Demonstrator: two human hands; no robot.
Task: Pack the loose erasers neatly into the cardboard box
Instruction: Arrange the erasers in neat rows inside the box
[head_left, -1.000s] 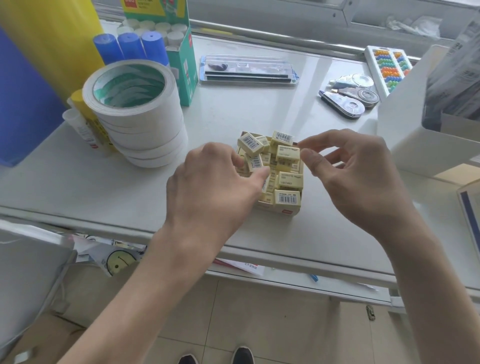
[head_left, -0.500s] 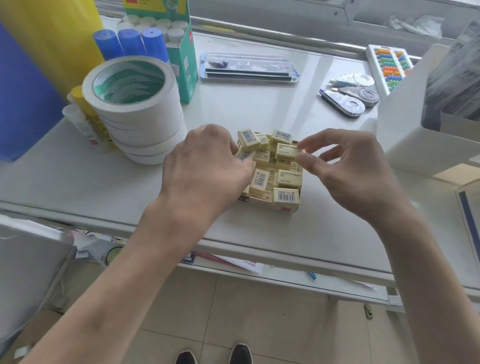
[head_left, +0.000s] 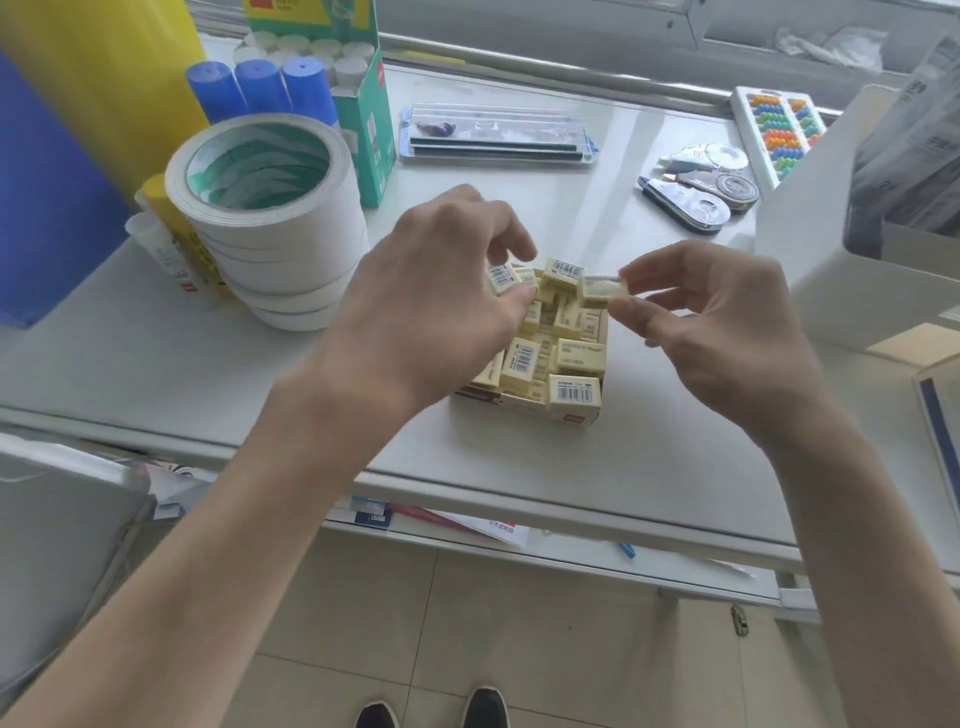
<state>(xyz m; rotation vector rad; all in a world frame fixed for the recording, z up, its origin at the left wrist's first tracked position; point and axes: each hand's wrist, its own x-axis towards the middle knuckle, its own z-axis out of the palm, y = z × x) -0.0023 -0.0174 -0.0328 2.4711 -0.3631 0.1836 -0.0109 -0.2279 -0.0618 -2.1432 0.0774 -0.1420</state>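
Near the centre of the frame the cardboard box (head_left: 571, 413) sat on the white table (head_left: 208, 364), heaped with yellow erasers (head_left: 579, 356) that lay tilted and crossed rather than in rows. A single eraser (head_left: 602, 287) was pinched between thumb and forefinger of the right hand (head_left: 727, 332), just above the box's far right corner, the other fingers loosely curled beneath. The left hand (head_left: 431, 312) was bent over the far left corner, its thumb and fingertips closed on a barcode-labelled eraser (head_left: 501, 277); how firmly it was gripped could not be told. For the step to be done well, room was judged to be needed first. The crooked pieces should be lifted out or nudged flat, so that each could be set label-up, tight against its neighbour and the wall. The box looked light, so it would best be steadied while pieces were pressed down, lest the heap be spilled toward the stack of tape rolls (head_left: 270, 234) at left.
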